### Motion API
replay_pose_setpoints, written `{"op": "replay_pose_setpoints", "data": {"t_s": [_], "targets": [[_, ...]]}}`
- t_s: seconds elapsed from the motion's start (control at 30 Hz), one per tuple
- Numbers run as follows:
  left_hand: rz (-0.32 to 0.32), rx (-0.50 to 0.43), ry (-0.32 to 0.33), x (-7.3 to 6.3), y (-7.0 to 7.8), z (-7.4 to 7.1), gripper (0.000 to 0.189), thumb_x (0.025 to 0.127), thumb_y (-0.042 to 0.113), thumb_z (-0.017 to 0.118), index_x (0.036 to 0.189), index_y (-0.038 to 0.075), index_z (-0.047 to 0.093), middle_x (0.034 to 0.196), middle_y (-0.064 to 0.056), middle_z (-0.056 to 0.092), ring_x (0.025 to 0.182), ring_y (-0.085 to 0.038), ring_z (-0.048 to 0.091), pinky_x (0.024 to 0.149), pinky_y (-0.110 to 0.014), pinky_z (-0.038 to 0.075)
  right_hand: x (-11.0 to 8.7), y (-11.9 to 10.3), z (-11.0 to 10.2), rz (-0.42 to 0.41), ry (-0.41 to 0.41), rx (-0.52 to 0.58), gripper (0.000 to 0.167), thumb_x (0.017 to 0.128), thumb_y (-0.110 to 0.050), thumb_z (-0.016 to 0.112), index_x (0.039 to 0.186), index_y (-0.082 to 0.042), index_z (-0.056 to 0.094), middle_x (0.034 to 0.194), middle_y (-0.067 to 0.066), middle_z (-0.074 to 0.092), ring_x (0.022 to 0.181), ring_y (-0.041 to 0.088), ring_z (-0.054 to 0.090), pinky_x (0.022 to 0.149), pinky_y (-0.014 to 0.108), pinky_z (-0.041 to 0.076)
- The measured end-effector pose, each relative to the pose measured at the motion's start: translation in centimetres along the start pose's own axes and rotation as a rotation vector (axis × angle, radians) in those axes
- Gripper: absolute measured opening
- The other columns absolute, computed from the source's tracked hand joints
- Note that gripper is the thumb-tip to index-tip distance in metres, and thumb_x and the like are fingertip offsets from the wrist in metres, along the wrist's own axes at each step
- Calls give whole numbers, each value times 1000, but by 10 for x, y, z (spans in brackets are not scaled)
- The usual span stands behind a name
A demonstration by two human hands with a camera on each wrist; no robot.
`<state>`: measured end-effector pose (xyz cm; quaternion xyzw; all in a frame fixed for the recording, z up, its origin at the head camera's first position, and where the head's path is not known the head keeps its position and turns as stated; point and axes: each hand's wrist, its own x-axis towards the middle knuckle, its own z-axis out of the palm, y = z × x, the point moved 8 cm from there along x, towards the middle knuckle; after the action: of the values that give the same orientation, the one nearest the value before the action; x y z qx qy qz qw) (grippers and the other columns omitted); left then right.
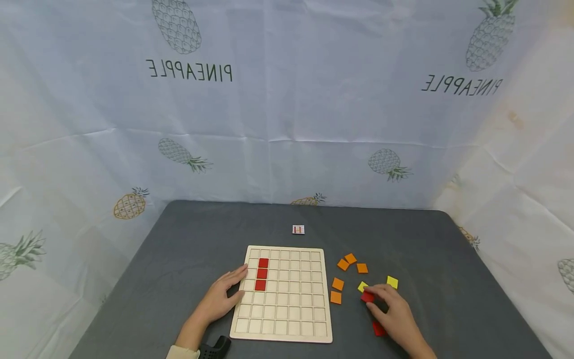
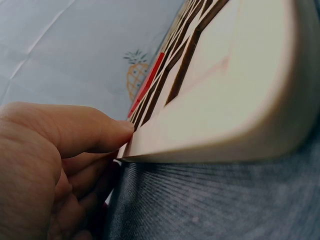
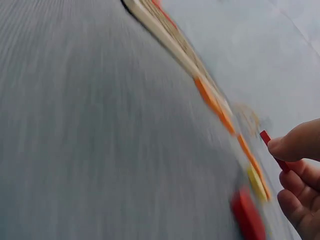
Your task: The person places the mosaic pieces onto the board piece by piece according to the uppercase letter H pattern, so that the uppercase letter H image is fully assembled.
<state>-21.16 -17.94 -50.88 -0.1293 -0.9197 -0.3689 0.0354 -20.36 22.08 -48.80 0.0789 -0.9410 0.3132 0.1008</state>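
A pale wooden grid board (image 1: 282, 312) lies on the dark table, with three red square tiles (image 1: 262, 272) in a column of cells near its upper left. Along the board's left edge rests my left hand (image 1: 218, 299); in the left wrist view its thumb (image 2: 95, 129) touches the rim. Right of the board, my right hand (image 1: 396, 314) pinches a red square tile (image 3: 266, 137) between thumb and fingers, raised off the table in the right wrist view. More red (image 1: 378, 329) shows on the table under that hand, partly hidden.
Several orange tiles (image 1: 338, 283) lie between the board and my right hand. Two yellow tiles (image 1: 392, 282) are beside that hand's fingers. A small patterned card (image 1: 298, 229) lies beyond the board. A pineapple-print cloth (image 1: 287, 109) hangs behind the table.
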Motion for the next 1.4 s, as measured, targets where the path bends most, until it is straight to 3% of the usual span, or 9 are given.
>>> {"op": "replay_pose_setpoints", "data": {"t_s": [0.13, 0.3, 0.43, 0.7, 1.03, 1.23, 1.4], "targets": [[-13, -11, -18, 1, 0, 1, 51, 87, 15, 62, 136, 3, 52, 144, -5, 47, 134, -31, 43, 113, -53, 29, 8, -24, 16, -32, -26, 61, 34, 73, -9, 79, 106, -18, 72, 98, -14, 59, 90, 7, 59, 78, 30, 56], [-19, -7, -29, 1, 1, 1, 51, 87, 15, 62, 136, 2, 52, 145, -6, 47, 134, -31, 42, 114, -52, 29, 16, -65, 36, -210, -24, 210, 34, 72, -3, 79, 104, -11, 72, 98, -14, 59, 86, 5, 58, 73, 27, 56], [-20, -12, -20, 1, 0, 1, 51, 87, 14, 62, 135, 2, 52, 144, -6, 47, 134, -32, 43, 114, -53, 28, 17, -95, 57, -335, -80, 287, 30, 75, -5, 76, 104, -9, 72, 101, -12, 59, 86, 5, 57, 70, 24, 54], [11, -20, 11, -1, 1, 2, 51, 86, 15, 64, 134, 3, 54, 144, -4, 48, 132, -31, 44, 112, -52, 30, 21, -141, 93, -454, -154, 319, 25, 80, -9, 74, 105, -9, 72, 99, -8, 60, 91, 6, 57, 77, 22, 54], [33, -15, 34, -1, 3, 0, 50, 85, 12, 65, 133, 3, 56, 142, -5, 51, 130, -33, 47, 110, -53, 32, 27, -181, 131, -500, -254, 280, 24, 84, -10, 70, 107, -10, 72, 99, -5, 61, 91, 6, 55, 77, 17, 51], [54, 5, 70, -2, 5, -4, 50, 82, 11, 67, 131, 4, 58, 139, -5, 53, 128, -31, 50, 109, -45, 34, 27, -192, 147, -486, -310, 235, 24, 83, -10, 69, 107, -12, 72, 99, -5, 62, 84, 2, 50, 71, 11, 46], [20, -10, 19, 0, 3, -2, 50, 85, 12, 65, 133, 4, 55, 142, -5, 50, 131, -31, 46, 111, -51, 32, 27, -197, 156, -500, -306, 169, 24, 82, -10, 70, 106, -13, 72, 98, -6, 63, 83, 1, 48, 73, 12, 46]]}}
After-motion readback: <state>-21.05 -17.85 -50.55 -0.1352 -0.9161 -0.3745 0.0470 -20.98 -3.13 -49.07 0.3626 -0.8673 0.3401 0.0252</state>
